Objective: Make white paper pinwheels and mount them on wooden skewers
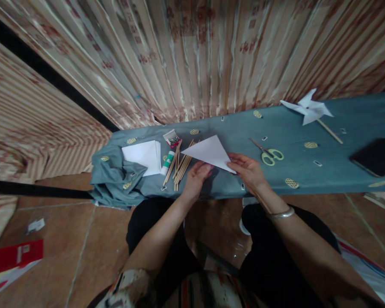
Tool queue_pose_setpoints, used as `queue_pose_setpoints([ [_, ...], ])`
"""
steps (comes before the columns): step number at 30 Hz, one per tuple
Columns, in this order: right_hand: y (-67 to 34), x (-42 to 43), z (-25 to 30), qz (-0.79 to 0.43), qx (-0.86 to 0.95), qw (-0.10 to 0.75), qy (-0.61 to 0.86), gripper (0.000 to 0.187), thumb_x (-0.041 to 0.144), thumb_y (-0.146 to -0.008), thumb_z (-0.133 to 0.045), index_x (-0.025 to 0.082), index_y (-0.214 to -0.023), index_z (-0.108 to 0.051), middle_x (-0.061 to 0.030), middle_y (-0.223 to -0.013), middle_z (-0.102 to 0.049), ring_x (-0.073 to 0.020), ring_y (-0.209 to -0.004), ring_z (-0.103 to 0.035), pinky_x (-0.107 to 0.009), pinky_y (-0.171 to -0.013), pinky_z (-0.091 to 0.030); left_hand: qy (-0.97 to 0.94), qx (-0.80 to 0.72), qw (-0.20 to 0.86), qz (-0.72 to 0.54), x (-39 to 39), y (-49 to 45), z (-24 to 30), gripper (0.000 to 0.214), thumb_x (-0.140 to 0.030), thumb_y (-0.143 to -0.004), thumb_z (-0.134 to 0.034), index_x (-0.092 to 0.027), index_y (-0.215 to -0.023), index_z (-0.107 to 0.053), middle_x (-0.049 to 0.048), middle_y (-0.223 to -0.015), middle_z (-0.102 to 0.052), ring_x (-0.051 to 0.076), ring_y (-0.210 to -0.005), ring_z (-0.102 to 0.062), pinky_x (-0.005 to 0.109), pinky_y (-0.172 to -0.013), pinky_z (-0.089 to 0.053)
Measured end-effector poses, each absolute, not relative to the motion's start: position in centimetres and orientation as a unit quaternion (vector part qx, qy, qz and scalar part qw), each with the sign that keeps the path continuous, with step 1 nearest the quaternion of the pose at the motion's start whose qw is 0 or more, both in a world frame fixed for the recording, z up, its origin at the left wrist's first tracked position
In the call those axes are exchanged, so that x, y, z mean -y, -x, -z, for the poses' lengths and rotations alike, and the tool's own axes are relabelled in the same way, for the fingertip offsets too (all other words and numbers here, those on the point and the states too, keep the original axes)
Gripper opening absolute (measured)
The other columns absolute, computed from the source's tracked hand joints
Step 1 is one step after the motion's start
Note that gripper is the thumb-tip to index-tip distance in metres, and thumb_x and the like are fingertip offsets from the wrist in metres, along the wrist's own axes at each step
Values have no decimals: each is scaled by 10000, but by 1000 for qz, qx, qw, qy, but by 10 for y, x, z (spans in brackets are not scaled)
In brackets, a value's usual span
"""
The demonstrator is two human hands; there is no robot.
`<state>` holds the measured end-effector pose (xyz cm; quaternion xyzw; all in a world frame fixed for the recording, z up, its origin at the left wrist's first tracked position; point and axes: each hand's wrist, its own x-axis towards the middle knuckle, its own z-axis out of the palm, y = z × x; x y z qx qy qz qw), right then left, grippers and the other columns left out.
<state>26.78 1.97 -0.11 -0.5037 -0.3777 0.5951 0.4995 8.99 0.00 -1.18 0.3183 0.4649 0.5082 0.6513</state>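
A sheet of white paper folded into a triangle (211, 152) is held up over the front part of the cloth-covered table. My left hand (197, 176) grips its lower edge, with the fingertips partly behind the paper. At the lower right corner, my right hand (245, 167) pinches the paper between thumb and fingers. Just left of the paper lie several thin wooden sticks (181, 171), partly covered by it. Beside them are a green and white glue stick (168, 163) and a small open box of metal pins (172, 139). Scissors with green handles (267, 155) rest right of my right hand.
A stack of white paper (143, 156) lies at the left on the grey-green tablecloth (237, 128). Toward the right are a white paper pinwheel on a stick (311, 110) and a dark flat object (377, 157). A patterned curtain (205, 60) hangs along the table's far edge.
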Motion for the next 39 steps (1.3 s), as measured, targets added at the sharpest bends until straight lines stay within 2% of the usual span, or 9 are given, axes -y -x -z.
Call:
queue_pose_setpoints([
  [4,-263,-15,6,-604,411,478,487,459,432,-535,-887,234,-912,-717,-21,-832,-760,-180,-769,-691,-337,-765,-547,-218,-447,681,-537,-8,-84,4,398,-368,-623,-859,-167,-910,-673,28,-920,-708,146,-852,-656,316,-868,-501],
  [8,-266,-12,6,-626,414,460,474,453,433,-519,-903,237,-889,-731,-14,-816,-760,-175,-765,-686,-328,-760,-548,-191,-443,691,-538,-10,-80,0,393,-311,-581,-884,-173,-892,-688,6,-890,-715,117,-782,-640,283,-817,-496],
  [11,-271,-12,3,-628,404,463,476,440,498,-582,-867,245,-919,-743,-26,-881,-766,-173,-780,-682,-331,-758,-551,-208,-439,699,-525,-9,-79,-2,385,-311,-556,-894,-170,-864,-710,3,-845,-719,114,-751,-630,270,-777,-492],
  [15,-277,-16,-3,-622,410,471,473,461,552,-620,-834,246,-951,-740,-43,-960,-764,-197,-841,-687,-345,-766,-553,-249,-441,708,-492,-6,-80,-5,355,-326,-545,-897,-160,-815,-736,21,-818,-728,129,-749,-631,284,-775,-492],
  [21,-281,-17,-11,-610,397,498,472,428,602,-627,-808,241,-844,-731,-44,-891,-751,-202,-828,-679,-348,-749,-556,-286,-451,707,-464,-3,-81,-6,344,-350,-528,-900,-168,-785,-762,32,-803,-742,141,-733,-637,286,-751,-495],
  [25,-283,-19,-13,-607,394,498,477,395,551,-602,-843,247,-841,-761,-33,-857,-753,-187,-776,-667,-346,-735,-544,-313,-455,703,-448,-2,-83,-6,347,-351,-525,-901,-161,-787,-775,40,-785,-750,152,-729,-643,293,-754,-493],
  [30,-282,-19,-8,-596,381,508,492,338,501,-546,-887,245,-735,-771,3,-704,-724,-141,-626,-609,-305,-622,-503,-294,-450,699,-471,-2,-90,-7,385,-382,-512,-912,-161,-798,-778,37,-786,-759,156,-742,-656,307,-807,-493],
  [39,-282,-16,-9,-608,380,494,492,316,483,-557,-889,248,-744,-790,-11,-740,-751,-138,-637,-622,-286,-609,-506,-227,-456,691,-514,-6,-93,-8,428,-398,-485,-933,-137,-775,-759,51,-783,-758,170,-725,-668,310,-766,-501],
])
